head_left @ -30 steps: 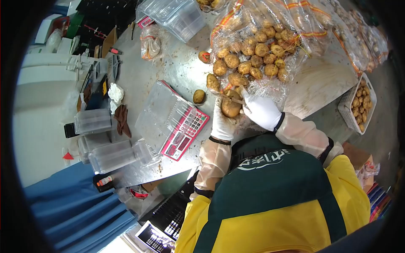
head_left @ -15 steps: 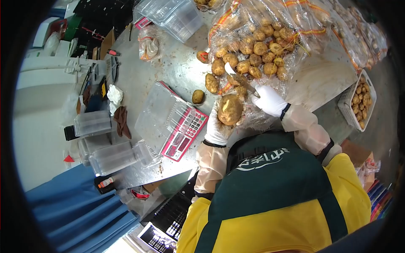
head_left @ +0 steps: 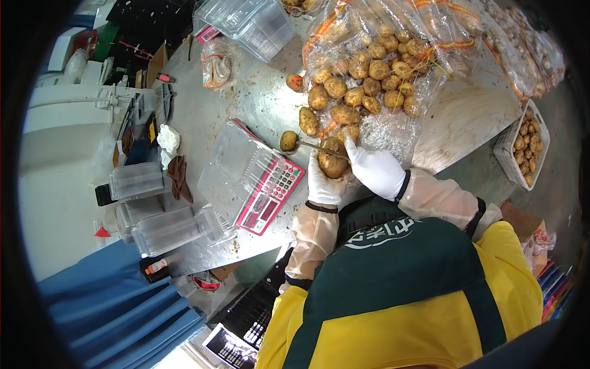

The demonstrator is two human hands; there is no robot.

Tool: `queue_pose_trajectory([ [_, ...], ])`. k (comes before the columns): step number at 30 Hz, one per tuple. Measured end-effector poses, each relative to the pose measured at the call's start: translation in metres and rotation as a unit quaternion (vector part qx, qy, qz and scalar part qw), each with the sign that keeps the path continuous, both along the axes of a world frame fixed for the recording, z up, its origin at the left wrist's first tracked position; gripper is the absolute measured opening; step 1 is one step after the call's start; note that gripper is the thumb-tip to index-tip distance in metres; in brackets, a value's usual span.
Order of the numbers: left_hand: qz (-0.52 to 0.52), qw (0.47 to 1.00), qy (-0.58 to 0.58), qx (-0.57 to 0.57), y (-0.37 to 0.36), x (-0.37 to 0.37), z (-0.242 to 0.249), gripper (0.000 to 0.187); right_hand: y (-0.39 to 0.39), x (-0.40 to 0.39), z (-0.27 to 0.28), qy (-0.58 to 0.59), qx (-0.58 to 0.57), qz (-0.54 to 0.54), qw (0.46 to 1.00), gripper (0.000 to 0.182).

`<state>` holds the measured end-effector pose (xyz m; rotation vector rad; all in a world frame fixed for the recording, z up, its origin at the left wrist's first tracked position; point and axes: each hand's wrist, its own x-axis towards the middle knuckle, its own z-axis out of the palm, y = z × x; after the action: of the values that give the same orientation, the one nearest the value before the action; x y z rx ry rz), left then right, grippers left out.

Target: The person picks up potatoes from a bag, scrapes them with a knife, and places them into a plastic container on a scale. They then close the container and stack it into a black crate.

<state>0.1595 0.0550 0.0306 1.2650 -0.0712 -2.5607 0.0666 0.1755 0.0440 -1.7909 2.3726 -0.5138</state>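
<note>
A large brown potato (head_left: 332,165) rests in my gloved left hand (head_left: 323,187), whose fingers are curled around its side. My right hand (head_left: 376,170), also in a white glove, is closed on a knife (head_left: 311,146). The narrow blade lies across the upper part of the potato and points left; its handle is mostly hidden in my fist. Just past the blade's tip a smaller potato (head_left: 288,141) lies on the metal table. Many potatoes (head_left: 370,87) sit on an opened clear plastic bag (head_left: 393,132) beyond my hands.
To the left is a red-rimmed scale (head_left: 268,195) partly covered by a clear plastic tray (head_left: 230,166). Stacked clear boxes (head_left: 252,27) stand at the back. A white crate (head_left: 505,150) of potatoes is at the right, below the table (head_left: 470,123). More clear containers (head_left: 166,232) lie at the left edge.
My right hand has moved left and down, bringing the knife from above the bag onto the large potato. The blade, earlier pointing up and left, now lies nearly level.
</note>
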Motion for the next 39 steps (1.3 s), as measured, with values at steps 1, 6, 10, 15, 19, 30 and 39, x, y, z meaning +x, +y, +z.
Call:
queue_pose_trajectory([
  [1, 0.006, 1.000, -0.001, -0.004, 0.000, -0.001, -0.002, 0.055, -0.002, 0.000, 0.002, 0.008, 0.010, -0.001, 1.000, 0.059],
  [6, 0.040, 0.998, -0.026, 0.036, 0.006, -0.007, 0.008, 0.052, 0.001, 0.003, 0.003, 0.010, -0.020, 0.019, 1.000, 0.059],
  [10, 0.053, 0.990, 0.103, 0.078, -0.004, 0.009, -0.035, 0.050, 0.001, 0.010, 0.002, -0.002, -0.005, 0.023, 1.000, 0.062],
  [15, 0.057, 0.995, 0.071, -0.039, -0.004, 0.000, -0.006, 0.048, 0.000, 0.010, -0.001, -0.127, -0.047, 0.038, 0.990, 0.068],
  [19, 0.034, 0.999, 0.018, -0.022, -0.007, -0.004, 0.003, 0.040, -0.004, -0.009, 0.007, -0.189, 0.056, -0.024, 0.980, 0.067],
  [30, -0.012, 0.996, 0.090, -0.012, -0.009, 0.001, 0.007, 0.049, -0.004, -0.014, 0.015, -0.210, 0.039, -0.059, 0.975, 0.059],
  [39, 0.043, 0.993, -0.010, -0.108, -0.004, 0.004, -0.014, 0.050, -0.001, 0.001, 0.002, -0.169, 0.082, -0.014, 0.982, 0.060],
])
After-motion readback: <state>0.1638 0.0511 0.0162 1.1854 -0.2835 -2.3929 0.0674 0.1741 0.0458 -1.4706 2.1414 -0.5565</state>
